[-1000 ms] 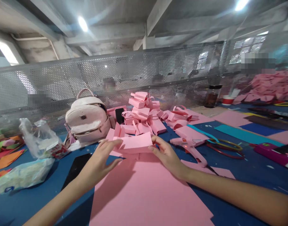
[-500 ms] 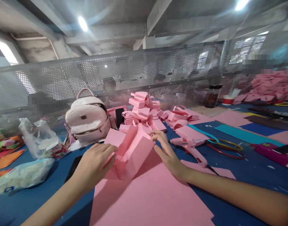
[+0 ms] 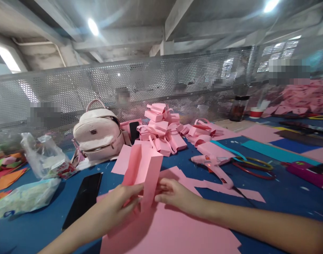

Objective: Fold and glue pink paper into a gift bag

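A folded pink paper box (image 3: 152, 173) stands tilted between my hands, its open side facing up. My left hand (image 3: 124, 206) is closed on its near left part, with the fingertips reaching inside the fold. Against the outer right wall, my right hand (image 3: 174, 197) pinches the paper near its lower edge; the fingertips are partly hidden behind that wall. Beneath both hands lie flat pink paper sheets (image 3: 188, 233). A pink glue gun (image 3: 214, 167) with a small lit light rests to the right of my right hand.
Behind the box rises a pile of pink paper boxes (image 3: 164, 130). At left are a white backpack (image 3: 98, 134), a black phone (image 3: 83, 197) and plastic bags (image 3: 26, 197). Coloured strips (image 3: 278, 151) and a purple tool (image 3: 306, 174) lie right. A perforated metal screen (image 3: 151, 77) stands behind.
Both hands have come down and nearer with the paper box, which has turned more upright. My left hand moved right, uncovering the phone; my right hand moved lower along the box's wall.
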`<state>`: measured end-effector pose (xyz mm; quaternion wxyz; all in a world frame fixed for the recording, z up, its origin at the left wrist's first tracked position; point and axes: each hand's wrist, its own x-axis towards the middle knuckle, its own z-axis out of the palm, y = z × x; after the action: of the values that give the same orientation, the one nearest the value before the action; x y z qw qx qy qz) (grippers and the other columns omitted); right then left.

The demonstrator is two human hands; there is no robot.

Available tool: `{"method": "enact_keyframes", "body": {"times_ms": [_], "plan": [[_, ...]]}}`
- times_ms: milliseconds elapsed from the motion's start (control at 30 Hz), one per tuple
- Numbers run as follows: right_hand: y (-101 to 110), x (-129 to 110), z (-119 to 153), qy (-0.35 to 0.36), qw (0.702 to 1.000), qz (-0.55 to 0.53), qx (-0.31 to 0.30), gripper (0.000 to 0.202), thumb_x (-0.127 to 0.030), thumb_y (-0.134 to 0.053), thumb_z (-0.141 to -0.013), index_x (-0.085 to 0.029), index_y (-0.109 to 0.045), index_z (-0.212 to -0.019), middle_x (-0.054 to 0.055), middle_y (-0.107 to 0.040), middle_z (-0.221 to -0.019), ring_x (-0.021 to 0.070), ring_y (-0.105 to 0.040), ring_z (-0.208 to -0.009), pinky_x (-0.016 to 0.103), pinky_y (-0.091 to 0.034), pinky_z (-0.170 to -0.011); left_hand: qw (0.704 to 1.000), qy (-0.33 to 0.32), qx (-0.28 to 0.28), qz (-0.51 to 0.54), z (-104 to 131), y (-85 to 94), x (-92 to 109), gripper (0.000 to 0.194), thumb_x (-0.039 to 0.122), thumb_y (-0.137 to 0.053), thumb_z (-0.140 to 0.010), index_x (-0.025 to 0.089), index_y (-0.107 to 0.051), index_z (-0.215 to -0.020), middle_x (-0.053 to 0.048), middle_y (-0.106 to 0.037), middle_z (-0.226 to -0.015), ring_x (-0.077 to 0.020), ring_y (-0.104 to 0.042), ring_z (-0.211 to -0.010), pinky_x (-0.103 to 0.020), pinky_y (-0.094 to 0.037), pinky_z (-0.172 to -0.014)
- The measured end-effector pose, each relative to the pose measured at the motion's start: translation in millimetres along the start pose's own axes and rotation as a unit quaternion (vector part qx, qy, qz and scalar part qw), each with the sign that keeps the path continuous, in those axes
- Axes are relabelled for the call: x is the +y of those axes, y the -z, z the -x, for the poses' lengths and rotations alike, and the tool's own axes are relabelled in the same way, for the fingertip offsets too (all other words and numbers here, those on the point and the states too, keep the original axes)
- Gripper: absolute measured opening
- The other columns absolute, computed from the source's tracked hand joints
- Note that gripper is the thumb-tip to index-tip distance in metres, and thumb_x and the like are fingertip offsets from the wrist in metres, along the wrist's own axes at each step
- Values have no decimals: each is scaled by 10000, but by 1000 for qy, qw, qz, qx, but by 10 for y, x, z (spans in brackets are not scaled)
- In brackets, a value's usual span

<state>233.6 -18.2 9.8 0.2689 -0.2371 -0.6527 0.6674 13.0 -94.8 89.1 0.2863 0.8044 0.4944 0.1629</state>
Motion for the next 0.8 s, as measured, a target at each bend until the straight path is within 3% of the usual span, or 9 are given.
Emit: {"method": "enact_keyframes", "body": {"times_ms": [167,267,333,467,567,633,667,767,800], "plan": [[-61,-84,17,13,998,-46,-34,451,-361,-745,-816,-178,-677,-1224,109,-713,-1172,254,-668,-1053,423,-492,-990,998,49,-8,43,70,-106,-29,432,396,-481,-973,259,-495,-1383,-59,-653,-1276,-220,-600,-1143,-305,-448,-1010],[-57,-92,-7,15,999,-36,-24,393,-348,-728,-800,-150,-724,-1139,102,-740,-1103,258,-686,-997,422,-503,-968,999,34,-19,35,76,-130,-50,390,364,-491,-977,258,-533,-1350,-59,-665,-1254,-213,-624,-1105,-315,-481,-993],[-35,-78,-29,23,1000,-3,-2,314,-327,-712,-788,-136,-761,-1033,91,-761,-1012,260,-691,-955,419,-511,-945,999,3,9,31,82,-130,-74,380,358,-502,-974,277,-548,-1342,-46,-694,-1216,-209,-658,-1070,-305,-521,-952],[11,-54,-65,14,999,10,28,254,-297,-651,-802,-147,-777,-962,75,-759,-990,238,-696,-900,388,-536,-873,986,-58,151,-36,122,-40,-99,478,371,-542,-953,288,-498,-1422,-66,-707,-1238,-242,-702,-1065,-333,-564,-926],[22,-54,-80,14,999,24,38,255,-290,-647,-790,-164,-778,-969,68,-763,-969,242,-696,-933,396,-529,-905,962,-141,213,-101,142,104,-64,385,222,-475,-980,325,-565,-1341,-28,-726,-1199,-204,-712,-1057,-289,-572,-907],[19,-56,-78,15,998,44,47,253,-310,-672,-786,-166,-772,-969,73,-763,-945,250,-692,-952,401,-522,-917,924,-183,294,-161,122,179,-65,421,146,-468,-972,341,-557,-1333,-19,-660,-1318,-208,-642,-1195,-315,-528,-998],[16,-58,-72,17,997,52,51,263,-331,-686,-788,-164,-765,-976,78,-760,-948,253,-689,-956,400,-521,-913,891,-201,364,-183,98,197,-85,426,156,-491,-968,342,-539,-1348,-24,-601,-1393,-231,-579,-1277,-361,-486,-1061],[3,-75,-27,36,995,70,61,334,-442,-662,-849,-163,-731,-1018,100,-743,-976,253,-686,-952,396,-514,-896,773,-232,577,-125,-28,145,-234,473,404,-511,-985,315,-415,-1439,-63,-447,-1517,-313,-402,-1413,-497,-350,-1166],[-4,-86,-5,48,994,74,64,358,-477,-627,-880,-168,-717,-1038,107,-736,-998,250,-683,-959,395,-512,-896,788,-208,575,-65,-79,96,-305,529,491,-427,-1007,295,-321,-1487,-82,-405,-1543,-309,-367,-1435,-497,-345,-1168]]}}
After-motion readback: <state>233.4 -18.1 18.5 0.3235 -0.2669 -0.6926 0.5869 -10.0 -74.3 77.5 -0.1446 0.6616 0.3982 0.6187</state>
